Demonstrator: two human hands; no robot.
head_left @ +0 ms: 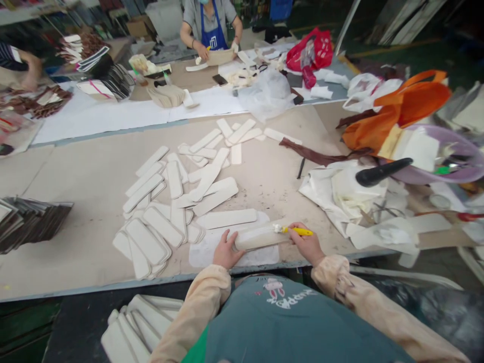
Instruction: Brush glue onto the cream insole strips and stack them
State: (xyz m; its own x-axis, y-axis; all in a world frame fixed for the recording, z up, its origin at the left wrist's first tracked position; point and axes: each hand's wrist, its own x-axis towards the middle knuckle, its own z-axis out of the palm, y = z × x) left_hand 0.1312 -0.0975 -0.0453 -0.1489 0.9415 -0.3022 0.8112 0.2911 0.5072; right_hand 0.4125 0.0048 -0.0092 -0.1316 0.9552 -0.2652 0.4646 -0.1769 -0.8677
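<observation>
My right hand (307,245) is closed round the yellow handle of a small brush (298,231), whose tip is covered in white paste. The brush tip touches the right part of the top strip in a stack of long beige strips (260,238). A whitish wet band runs along that top strip. At the stack's left end rests my left hand (227,250), fingers spread, with the thumb near the front edge. Under the stack lies a white sheet (196,255). Just beyond it is a single white strip with rounded corners (227,218).
Many loose white strips (174,179) lie in a heap to the left. On the right are a white container with a black handle (366,186), a purple basin (454,171) and an orange bag (401,116). Dark stacked pieces (30,222) stand far left. Across the table a co-worker (214,30) handles a similar strip.
</observation>
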